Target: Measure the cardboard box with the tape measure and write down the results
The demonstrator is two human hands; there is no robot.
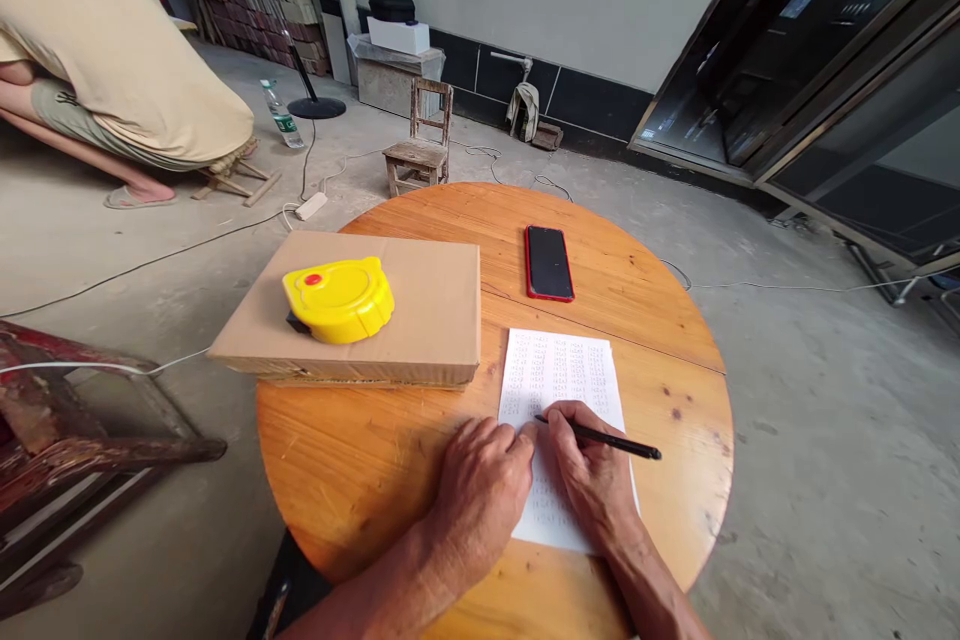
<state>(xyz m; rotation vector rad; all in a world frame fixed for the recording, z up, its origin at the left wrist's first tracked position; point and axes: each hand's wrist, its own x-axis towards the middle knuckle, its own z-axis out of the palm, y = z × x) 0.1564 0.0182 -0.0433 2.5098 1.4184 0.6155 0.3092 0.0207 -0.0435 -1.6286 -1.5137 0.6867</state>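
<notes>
My right hand (pixel 592 470) grips a black pen (pixel 600 437), its tip resting on a white sheet of paper (pixel 559 375) filled with rows of small printed figures. The sheet lies on a round wooden table (pixel 360 460). My left hand (pixel 484 490) rests on the table at the paper's left edge, fingers curled loosely, a fingertip touching the sheet near the pen tip. It holds nothing.
A flat cardboard box (pixel 420 305) lies on the table's left part with a yellow tape measure (pixel 339 298) on top. A red-edged phone (pixel 549 262) lies face up beyond the paper. A small wooden chair (pixel 420 140) stands behind the table. A person in beige (pixel 112 50) crouches at far left.
</notes>
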